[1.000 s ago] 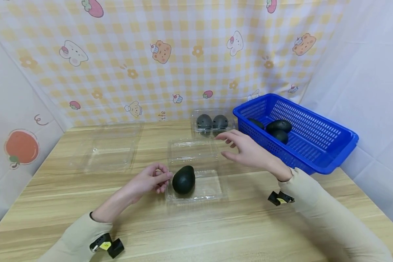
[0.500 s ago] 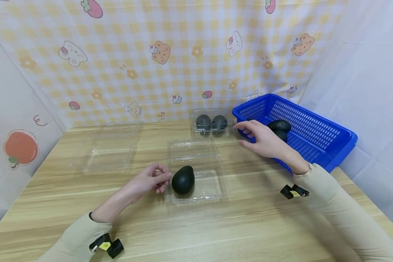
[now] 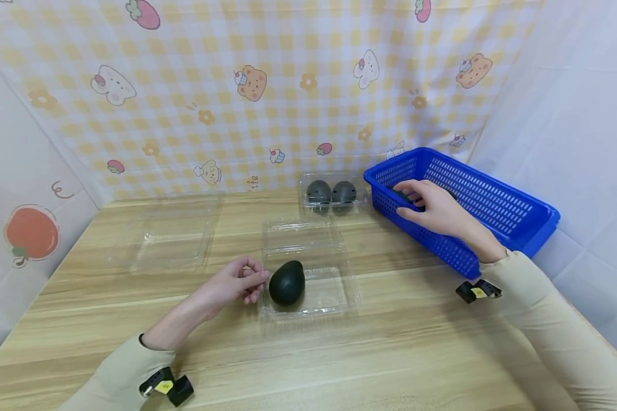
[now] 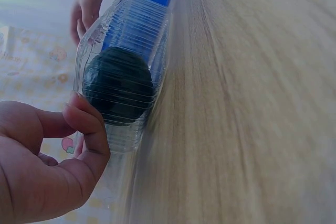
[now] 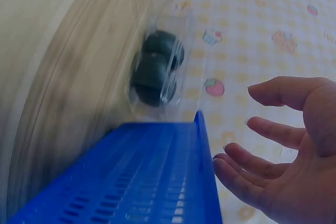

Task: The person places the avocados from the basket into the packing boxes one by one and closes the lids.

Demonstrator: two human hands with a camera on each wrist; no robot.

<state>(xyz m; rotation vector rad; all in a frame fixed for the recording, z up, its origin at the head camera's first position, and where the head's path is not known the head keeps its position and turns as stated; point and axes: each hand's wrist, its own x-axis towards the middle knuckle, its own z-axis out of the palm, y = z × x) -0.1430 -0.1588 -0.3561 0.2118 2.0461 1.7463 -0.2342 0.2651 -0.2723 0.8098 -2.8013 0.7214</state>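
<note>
At centre right of the head view, the right hand [image 3: 434, 208] hangs over the blue basket [image 3: 542, 234], its grip loose, thumb and fingers apart, holding nothing. It is much nearer than the left hand [image 3: 239, 279] to the basket avocados [image 3: 402, 195], which lie just below and beyond its fingers; mostly covered, their long axes are hard to read. The left grip pinches the left rim of the clear container [image 3: 329, 288], beside the lone avocado [image 3: 287, 283] inside.
</note>
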